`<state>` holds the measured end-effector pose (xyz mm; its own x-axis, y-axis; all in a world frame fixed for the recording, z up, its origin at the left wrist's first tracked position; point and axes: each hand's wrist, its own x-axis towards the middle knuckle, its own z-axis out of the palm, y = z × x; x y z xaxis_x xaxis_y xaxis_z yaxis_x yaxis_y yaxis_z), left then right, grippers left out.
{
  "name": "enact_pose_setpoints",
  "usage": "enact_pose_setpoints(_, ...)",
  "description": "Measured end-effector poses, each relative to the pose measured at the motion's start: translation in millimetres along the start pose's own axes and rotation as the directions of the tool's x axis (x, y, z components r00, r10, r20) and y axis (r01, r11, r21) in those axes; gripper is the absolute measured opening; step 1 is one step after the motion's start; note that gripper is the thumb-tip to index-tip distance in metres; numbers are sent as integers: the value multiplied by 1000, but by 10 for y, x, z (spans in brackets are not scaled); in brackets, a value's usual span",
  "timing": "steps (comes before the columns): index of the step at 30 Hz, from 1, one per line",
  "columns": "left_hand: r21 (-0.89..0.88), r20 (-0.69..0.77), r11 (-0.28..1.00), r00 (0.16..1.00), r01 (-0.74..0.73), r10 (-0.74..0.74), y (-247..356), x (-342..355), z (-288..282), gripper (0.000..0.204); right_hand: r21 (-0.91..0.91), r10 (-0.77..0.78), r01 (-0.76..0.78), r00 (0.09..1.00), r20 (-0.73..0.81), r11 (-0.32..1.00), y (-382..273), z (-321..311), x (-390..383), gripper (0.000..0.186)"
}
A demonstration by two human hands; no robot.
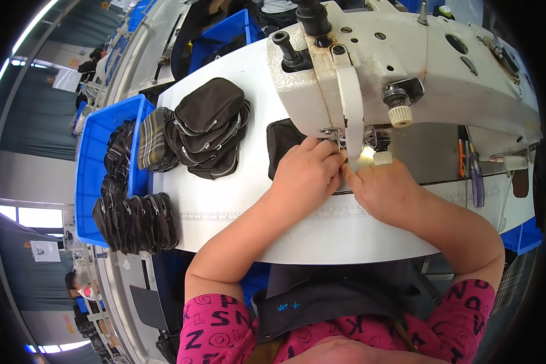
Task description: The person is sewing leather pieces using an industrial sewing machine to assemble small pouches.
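Observation:
A white sewing machine (321, 79) stands over the table, its needle area lit by a small lamp. Just in front of the presser foot (341, 141), my left hand (307, 175) is closed, fingertips pinched together, over a black fabric piece (280, 144). That piece shows to the left of the hand; the rest of it is hidden beneath the fingers. Close against it, my right hand (383, 189) is curled with its thumb and fingers meeting near the needle. What the right fingers pinch is too small and covered to make out. The two thumbs almost touch.
Left on the white table (255, 212) are stacked black zippered pouches (209, 109), folded plaid pieces (156, 139) and a row of dark pouches (136, 224). A blue bin (88, 176) holds more. Screwdriver (477, 182) and orange-handled tool (461, 159) lie right.

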<state>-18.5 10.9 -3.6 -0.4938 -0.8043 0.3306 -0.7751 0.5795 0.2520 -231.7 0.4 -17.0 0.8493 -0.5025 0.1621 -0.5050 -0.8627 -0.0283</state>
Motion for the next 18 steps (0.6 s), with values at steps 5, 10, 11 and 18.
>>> enact_pose_setpoints(5, 50, -40, 998, 999, -29, 31, -43, 36, 22, 24, 17, 36, -36, 999, -16, 999, 44, 39, 14, 38)
enact_pose_setpoints(10, -147, -25, 988, 999, 44, -48, -139, 44, 39, 19, 107, 44, -32, 993, -108, 994, 72, 26, 7, 39)
enact_pose_setpoints(11, -273, 29, 948, 986, 163, -162, -142, 56, 25, 16, 113, 38, -23, 991, -129, 993, 84, 37, 9, 40)
enact_pose_setpoints(18, -492, 328, 738, 883, 462, -334, -274, 58, -2, 9, 54, 14, -7, 993, -119, 999, 104, 106, 4, 43)
